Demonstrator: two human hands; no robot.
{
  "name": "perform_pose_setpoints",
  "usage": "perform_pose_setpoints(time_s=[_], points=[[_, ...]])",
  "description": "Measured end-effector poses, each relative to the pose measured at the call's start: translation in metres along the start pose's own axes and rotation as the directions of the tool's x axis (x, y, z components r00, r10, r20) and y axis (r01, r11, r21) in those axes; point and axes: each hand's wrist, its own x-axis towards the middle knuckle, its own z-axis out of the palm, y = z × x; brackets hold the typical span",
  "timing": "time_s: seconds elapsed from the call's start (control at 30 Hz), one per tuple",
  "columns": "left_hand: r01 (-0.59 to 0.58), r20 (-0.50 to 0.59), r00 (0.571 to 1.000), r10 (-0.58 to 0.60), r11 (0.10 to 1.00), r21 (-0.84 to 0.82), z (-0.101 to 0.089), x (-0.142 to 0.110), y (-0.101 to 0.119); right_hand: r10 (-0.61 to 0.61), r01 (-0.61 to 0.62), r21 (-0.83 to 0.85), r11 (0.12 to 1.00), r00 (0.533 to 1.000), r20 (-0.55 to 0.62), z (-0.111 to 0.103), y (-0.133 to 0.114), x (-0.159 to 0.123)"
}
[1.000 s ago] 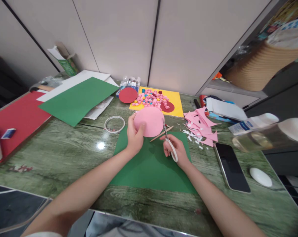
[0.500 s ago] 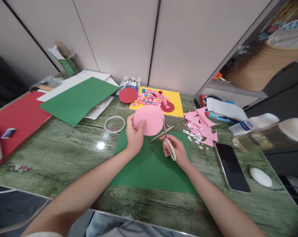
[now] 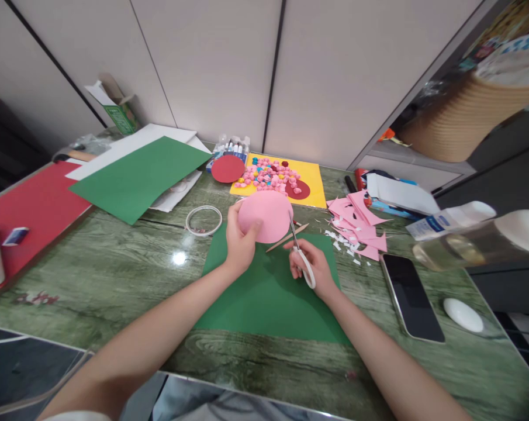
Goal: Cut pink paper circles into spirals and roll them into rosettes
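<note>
Between thumb and fingers, my left hand [image 3: 241,240] pinches a round pink paper disc [image 3: 266,216] by its left edge. My right hand [image 3: 310,263] is closed around the white handles of a pair of scissors [image 3: 307,268], whose blades point up at the disc's right edge. Both hands are above a green paper sheet [image 3: 268,310] on the table. A thin wooden stick [image 3: 297,233] with pointed ends lies beyond the right hand. Pink paper offcuts [image 3: 356,219] and small white scraps [image 3: 347,244] are to its right.
A phone [image 3: 412,298] and a white oval object [image 3: 463,314] lie at the right, near a clear bottle [image 3: 461,245]. A roll of tape [image 3: 203,221] sits left of the hands. Behind are pink paper balls [image 3: 268,175] on yellow paper [image 3: 312,175] and a red disc [image 3: 227,169].
The pink disc has dipped and shifted very slightly to the right in my left hand. The scissors stay at its right edge, their handles slightly moved.
</note>
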Motion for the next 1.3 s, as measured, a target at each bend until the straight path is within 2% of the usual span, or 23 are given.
perform_pose_setpoints(time_s=[0.33, 0.73, 0.97, 1.3], points=[[-0.028, -0.011, 1.0, 0.028, 0.998, 0.052, -0.0007, 0.0, -0.0002, -0.002, 0.002, -0.006, 1.0, 1.0, 0.003, -0.0004, 0.0013, 0.0009], [0.042, -0.071, 0.997, -0.038, 0.997, 0.059, 0.0013, -0.001, 0.0026, 0.02, -0.02, -0.049, 0.999, 1.0, -0.004, 0.0009, 0.0004, 0.0015], [0.029, -0.051, 0.998, -0.03, 0.999, -0.021, 0.0007, -0.002, 0.0033, 0.019, -0.018, -0.05, 0.999, 1.0, 0.007, 0.0011, -0.0003, 0.0008], [0.011, -0.035, 0.999, -0.011, 1.0, 0.003, 0.0001, -0.0024, 0.002, -0.001, 0.002, -0.028, 1.0, 1.0, 0.013, 0.0009, -0.0005, 0.0001]])
